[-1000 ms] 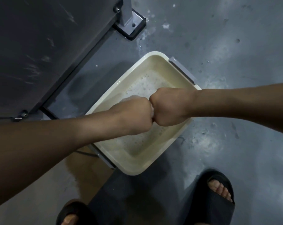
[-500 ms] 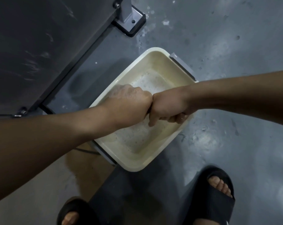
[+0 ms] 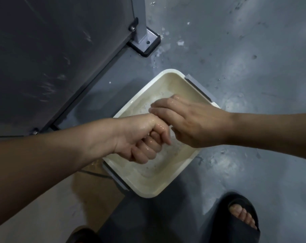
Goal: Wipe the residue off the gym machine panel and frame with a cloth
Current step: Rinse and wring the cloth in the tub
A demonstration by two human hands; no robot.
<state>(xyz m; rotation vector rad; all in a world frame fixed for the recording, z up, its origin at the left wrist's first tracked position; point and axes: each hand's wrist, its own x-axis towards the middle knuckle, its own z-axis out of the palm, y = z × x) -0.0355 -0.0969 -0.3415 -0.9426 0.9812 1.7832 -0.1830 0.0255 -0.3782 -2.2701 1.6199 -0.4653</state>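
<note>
L hand (image 3: 141, 137), wet, was curled in a fist over the cream basin (image 3: 154, 187) of sudsy water; R hand (image 3: 189, 123), fingers loosely straight, touched its forefinger. Basin sat on grey floor (image 3: 236, 67) beside dark panel (image 3: 52, 58) & frame foot (image 3: 145, 43).

Cream basin (image 3: 149, 194), grey handles (image 3: 198, 86) — cloudy beige water (image 3: 148, 172) inside. Left of it, a dark grey panel (image 3: 43, 58) streaked pale; blue-grey floor (image 3: 245, 58) around.

Wet grey floor (image 3: 245, 50) carries cream basin (image 3: 157, 181), machine frame foot (image 3: 145, 42), two black sandals (image 3: 225, 221)
</note>
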